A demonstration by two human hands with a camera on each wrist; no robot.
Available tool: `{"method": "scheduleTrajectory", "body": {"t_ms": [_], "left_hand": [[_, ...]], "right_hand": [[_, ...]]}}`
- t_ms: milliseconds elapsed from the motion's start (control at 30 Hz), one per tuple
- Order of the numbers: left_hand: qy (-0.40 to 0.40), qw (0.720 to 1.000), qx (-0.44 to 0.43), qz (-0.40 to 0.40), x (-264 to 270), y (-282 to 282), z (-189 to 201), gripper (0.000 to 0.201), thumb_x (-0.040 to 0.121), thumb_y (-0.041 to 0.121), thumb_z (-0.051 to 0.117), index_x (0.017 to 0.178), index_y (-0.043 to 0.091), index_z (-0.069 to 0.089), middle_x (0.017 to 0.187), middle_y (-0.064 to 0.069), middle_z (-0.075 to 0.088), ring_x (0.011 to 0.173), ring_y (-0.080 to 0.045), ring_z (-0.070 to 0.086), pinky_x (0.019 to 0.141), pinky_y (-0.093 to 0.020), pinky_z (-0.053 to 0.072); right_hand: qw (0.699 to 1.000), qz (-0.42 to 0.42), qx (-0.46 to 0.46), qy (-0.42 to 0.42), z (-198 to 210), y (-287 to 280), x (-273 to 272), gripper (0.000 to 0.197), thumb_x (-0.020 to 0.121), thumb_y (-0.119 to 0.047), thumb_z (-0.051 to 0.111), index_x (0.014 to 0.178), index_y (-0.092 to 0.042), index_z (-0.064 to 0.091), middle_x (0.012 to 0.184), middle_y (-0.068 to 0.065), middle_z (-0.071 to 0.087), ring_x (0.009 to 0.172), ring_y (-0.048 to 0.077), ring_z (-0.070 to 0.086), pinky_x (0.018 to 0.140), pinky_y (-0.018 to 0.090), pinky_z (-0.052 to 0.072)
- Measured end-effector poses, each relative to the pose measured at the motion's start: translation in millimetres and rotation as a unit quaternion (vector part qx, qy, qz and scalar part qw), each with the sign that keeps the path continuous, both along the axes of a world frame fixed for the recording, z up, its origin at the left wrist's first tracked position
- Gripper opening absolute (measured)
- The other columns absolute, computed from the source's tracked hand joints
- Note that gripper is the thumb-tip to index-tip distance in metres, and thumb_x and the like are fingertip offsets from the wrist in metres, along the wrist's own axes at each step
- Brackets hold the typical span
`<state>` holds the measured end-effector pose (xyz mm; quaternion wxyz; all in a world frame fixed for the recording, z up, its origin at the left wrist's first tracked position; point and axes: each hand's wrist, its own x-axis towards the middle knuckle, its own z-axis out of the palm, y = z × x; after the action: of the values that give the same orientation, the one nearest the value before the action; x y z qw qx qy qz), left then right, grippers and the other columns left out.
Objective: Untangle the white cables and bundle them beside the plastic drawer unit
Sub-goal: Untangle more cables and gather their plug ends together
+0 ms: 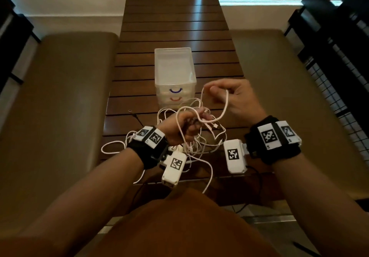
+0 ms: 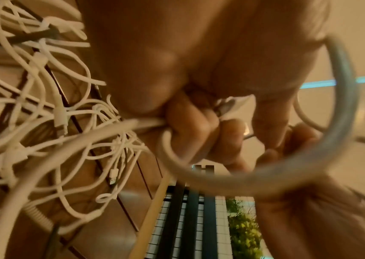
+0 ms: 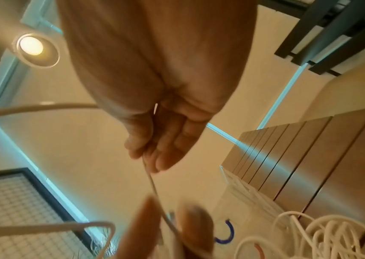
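Observation:
A tangle of white cables [image 1: 199, 138] lies on the near end of the brown slatted table [image 1: 175, 26], just in front of the clear plastic drawer unit [image 1: 174, 72]. My left hand [image 1: 189, 125] is raised over the tangle, and its curled fingers [image 2: 190, 126] grip a bunch of strands. Up and to the right, my right hand [image 1: 212, 91] pinches one cable, whose loop [image 1: 224, 108] hangs back towards the left hand. In the right wrist view the thumb and fingers [image 3: 154, 149] pinch a thin strand [image 3: 152, 184], with the drawer unit [image 3: 243, 206] and the tangle [image 3: 323, 234] below.
Padded brown benches [image 1: 63, 96] flank the table on both sides. A thin black cable [image 1: 137, 117] lies on the table left of the tangle. One white strand [image 1: 208, 178] hangs over the table's near edge. Dark metal lattice railings [image 1: 335, 56] stand at the far right.

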<state>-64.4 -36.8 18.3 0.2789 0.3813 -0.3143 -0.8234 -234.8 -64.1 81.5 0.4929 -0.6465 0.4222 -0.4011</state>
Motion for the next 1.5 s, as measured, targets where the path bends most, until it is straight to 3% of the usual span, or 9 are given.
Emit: {"method": "scheduleTrajectory", "body": {"t_ms": [200, 433, 567, 633, 933, 1067, 1200, 1333, 1500], "left_hand": [[-0.196, 0.976, -0.093, 0.023, 12, 8, -16, 0.027, 0.101, 0.03, 0.045, 0.089, 0.01, 0.06, 0.049, 0.009, 0.046, 0.037, -0.004, 0.034, 0.035, -0.017, 0.028], [-0.287, 0.928, -0.228, 0.059, 11, -2, -2, 0.024, 0.099, 0.022, 0.048, 0.082, 0.014, 0.062, 0.047, 0.016, 0.056, 0.04, 0.004, 0.047, 0.043, -0.01, 0.036], [-0.325, 0.895, -0.306, 0.011, 6, -11, 3, 0.035, 0.097, 0.03, 0.053, 0.093, -0.002, 0.066, 0.072, -0.008, 0.061, 0.061, -0.005, 0.052, 0.059, -0.02, 0.042], [-0.311, 0.899, -0.309, 0.021, 5, -11, 3, 0.036, 0.098, 0.03, 0.051, 0.096, -0.003, 0.065, 0.073, -0.012, 0.059, 0.061, -0.01, 0.051, 0.058, -0.022, 0.042], [-0.303, 0.938, -0.159, -0.047, 26, -1, -20, 0.024, 0.099, 0.033, 0.047, 0.086, 0.019, 0.062, 0.052, 0.011, 0.051, 0.045, -0.008, 0.032, 0.046, -0.024, 0.026], [-0.34, 0.922, -0.186, 0.002, 23, -3, -20, 0.024, 0.099, 0.03, 0.049, 0.087, 0.014, 0.063, 0.054, 0.01, 0.052, 0.042, -0.007, 0.036, 0.042, -0.021, 0.029], [-0.361, 0.886, -0.284, -0.064, 9, -12, -5, 0.021, 0.098, 0.027, 0.052, 0.087, 0.016, 0.065, 0.076, 0.005, 0.061, 0.06, 0.002, 0.054, 0.059, -0.015, 0.043], [-0.329, 0.891, -0.305, -0.069, -1, -17, 5, 0.023, 0.098, 0.027, 0.051, 0.089, 0.012, 0.065, 0.074, -0.003, 0.055, 0.06, -0.013, 0.047, 0.051, -0.021, 0.037], [-0.37, 0.882, -0.251, -0.151, 1, -17, -11, 0.029, 0.095, 0.037, 0.054, 0.081, 0.016, 0.067, 0.058, 0.005, 0.047, 0.046, -0.008, 0.038, 0.043, -0.021, 0.032]], "right_hand": [[0.964, -0.202, -0.033, -0.169, 15, -15, -40, 0.027, 0.09, 0.003, 0.057, 0.092, -0.019, 0.072, 0.083, -0.005, 0.074, 0.074, 0.011, 0.071, 0.062, 0.02, 0.053], [0.951, -0.271, -0.032, 0.146, 3, -18, -61, 0.049, 0.081, 0.012, 0.038, 0.097, -0.018, 0.073, 0.126, 0.006, 0.062, 0.117, 0.007, 0.053, 0.102, 0.013, 0.037], [0.93, 0.043, -0.027, 0.363, -10, -3, -17, 0.038, 0.093, -0.019, 0.059, 0.131, -0.023, 0.057, 0.135, -0.005, 0.053, 0.129, 0.008, 0.044, 0.107, 0.024, 0.032], [0.897, 0.139, 0.039, 0.418, -21, 3, -1, 0.016, 0.095, -0.033, 0.056, 0.107, -0.028, 0.066, 0.104, -0.007, 0.069, 0.097, 0.006, 0.063, 0.082, 0.025, 0.047], [0.984, -0.17, -0.018, 0.057, -11, -22, -32, 0.026, 0.101, -0.016, 0.046, 0.085, -0.016, 0.066, 0.055, 0.0, 0.051, 0.05, 0.013, 0.053, 0.056, 0.023, 0.047], [0.935, -0.271, 0.047, 0.224, -27, -23, -52, 0.019, 0.094, -0.018, 0.057, 0.109, -0.018, 0.067, 0.102, 0.007, 0.067, 0.093, 0.016, 0.061, 0.093, 0.039, 0.05], [0.876, -0.122, -0.037, 0.466, -34, 1, -32, 0.075, 0.086, -0.031, 0.067, 0.149, -0.036, 0.026, 0.157, -0.003, 0.023, 0.145, 0.023, 0.018, 0.118, 0.049, 0.019], [0.911, 0.049, 0.005, 0.409, -36, 12, -16, 0.022, 0.097, -0.031, 0.051, 0.104, -0.022, 0.07, 0.104, -0.005, 0.067, 0.104, 0.017, 0.06, 0.1, 0.046, 0.044], [0.968, -0.135, -0.003, 0.211, -12, 9, -58, 0.026, 0.099, -0.012, 0.047, 0.085, -0.012, 0.07, 0.063, -0.018, 0.06, 0.062, -0.009, 0.055, 0.062, 0.013, 0.037]]}}
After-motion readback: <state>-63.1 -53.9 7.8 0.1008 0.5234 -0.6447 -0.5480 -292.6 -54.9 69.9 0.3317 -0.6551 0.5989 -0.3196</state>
